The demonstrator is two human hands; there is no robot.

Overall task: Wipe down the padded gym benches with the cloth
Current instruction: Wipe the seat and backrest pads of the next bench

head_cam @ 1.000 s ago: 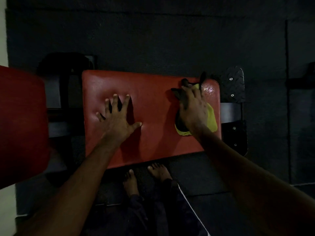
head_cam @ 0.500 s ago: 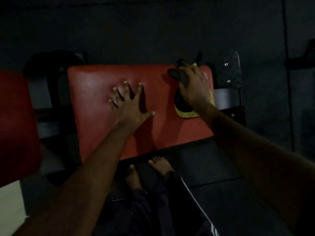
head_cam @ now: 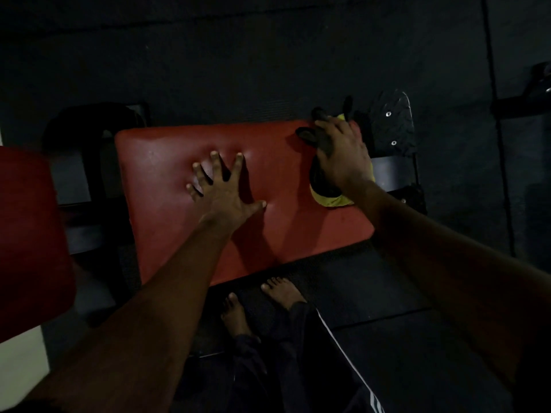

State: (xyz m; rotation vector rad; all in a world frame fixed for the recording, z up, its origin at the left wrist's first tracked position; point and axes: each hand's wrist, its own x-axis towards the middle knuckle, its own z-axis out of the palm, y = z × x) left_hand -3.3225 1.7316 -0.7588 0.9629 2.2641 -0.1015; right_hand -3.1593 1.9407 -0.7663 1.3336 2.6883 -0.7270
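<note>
A red padded bench seat [head_cam: 185, 234] lies across the middle of the view. My left hand [head_cam: 222, 186] presses flat on its centre with the fingers spread, denting the padding. My right hand [head_cam: 343, 153] lies on a yellow and black cloth [head_cam: 331, 199] at the pad's far right corner, fingers laid over the dark folds. The yellow edge of the cloth shows below my palm, and part of it pokes past the far edge.
A second red pad [head_cam: 29, 234] fills the left edge. Black frame bars [head_cam: 390, 174] and a treaded foot plate [head_cam: 393, 123] stand right of the seat. My bare feet [head_cam: 259, 302] stand on dark rubber flooring [head_cam: 387, 287] below the pad.
My right hand with the cloth has slid toward the far right corner of the pad. My left hand has shifted right, toward the pad's centre. The camera has tilted a little.
</note>
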